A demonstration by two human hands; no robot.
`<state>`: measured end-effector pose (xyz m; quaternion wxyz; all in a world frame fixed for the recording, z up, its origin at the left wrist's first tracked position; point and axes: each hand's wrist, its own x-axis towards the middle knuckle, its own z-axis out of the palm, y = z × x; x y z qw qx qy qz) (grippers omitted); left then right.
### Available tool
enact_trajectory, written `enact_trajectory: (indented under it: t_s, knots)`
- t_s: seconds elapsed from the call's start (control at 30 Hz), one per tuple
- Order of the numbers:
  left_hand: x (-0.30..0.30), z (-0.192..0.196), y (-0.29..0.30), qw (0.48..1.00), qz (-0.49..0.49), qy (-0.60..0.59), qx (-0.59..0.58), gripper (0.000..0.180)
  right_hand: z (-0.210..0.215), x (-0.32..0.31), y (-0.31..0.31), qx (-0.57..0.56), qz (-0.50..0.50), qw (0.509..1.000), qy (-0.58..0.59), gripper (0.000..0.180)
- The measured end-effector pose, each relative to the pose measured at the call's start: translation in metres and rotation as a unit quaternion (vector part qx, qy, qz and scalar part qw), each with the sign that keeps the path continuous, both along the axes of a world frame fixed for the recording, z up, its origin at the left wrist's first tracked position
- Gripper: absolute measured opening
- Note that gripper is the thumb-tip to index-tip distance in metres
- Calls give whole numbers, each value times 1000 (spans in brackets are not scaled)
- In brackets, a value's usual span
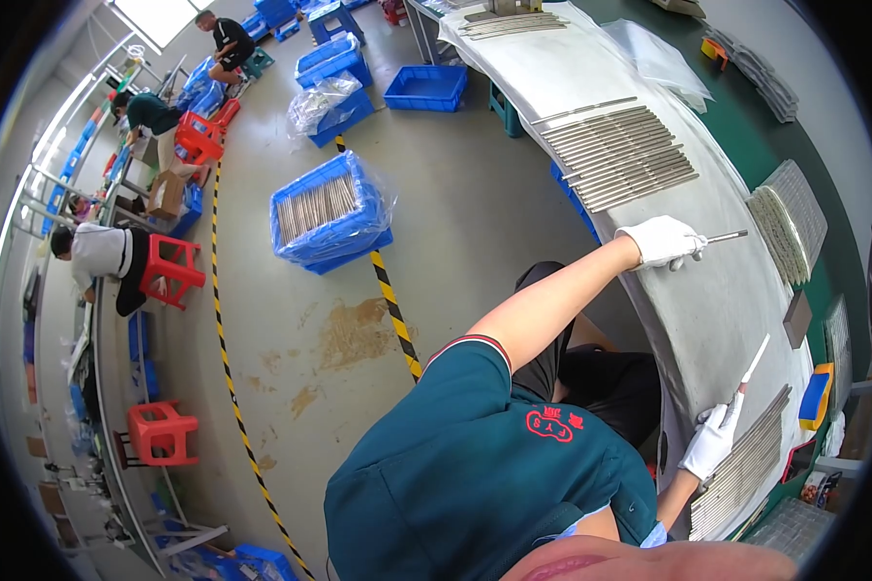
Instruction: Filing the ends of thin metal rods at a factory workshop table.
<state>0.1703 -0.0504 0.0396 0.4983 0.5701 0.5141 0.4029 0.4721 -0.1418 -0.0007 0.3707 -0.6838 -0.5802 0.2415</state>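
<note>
My left hand (pixel 661 242), in a white glove, is closed round a thin metal rod (pixel 729 235) whose end sticks out past the fingers above the grey cloth-covered table (pixel 707 310). My right hand (pixel 710 443), also gloved, grips a slim white stick-like tool (pixel 757 356); its exact kind is unclear. Beneath and beside that hand lies a row of metal rods (pixel 746 470). Another row of rods (pixel 625 155) is laid side by side on the cloth beyond my left hand.
Stacked clear plastic trays (pixel 788 221), a dark block (pixel 797 321) and a yellow-and-blue item (pixel 816 396) line the table's far side. On the floor, a blue crate (pixel 329 208) holds many rods. Red stools (pixel 172 271) and several people working stand at the left.
</note>
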Motion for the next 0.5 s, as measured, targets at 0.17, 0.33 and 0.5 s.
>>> enact_trajectory:
  t_s: [0.17,0.33,0.5]
  knots:
    - [0,2,-1,1000,4,0,-4,37,3,-3,-1,5,6,1000,1,42]
    - [0,0,1,1000,-1,2,3,37,6,-4,-2,8,11,1000,-9,43]
    - [2,1,0,1000,-3,22,12,38,3,-3,-2,8,9,1000,-4,43]
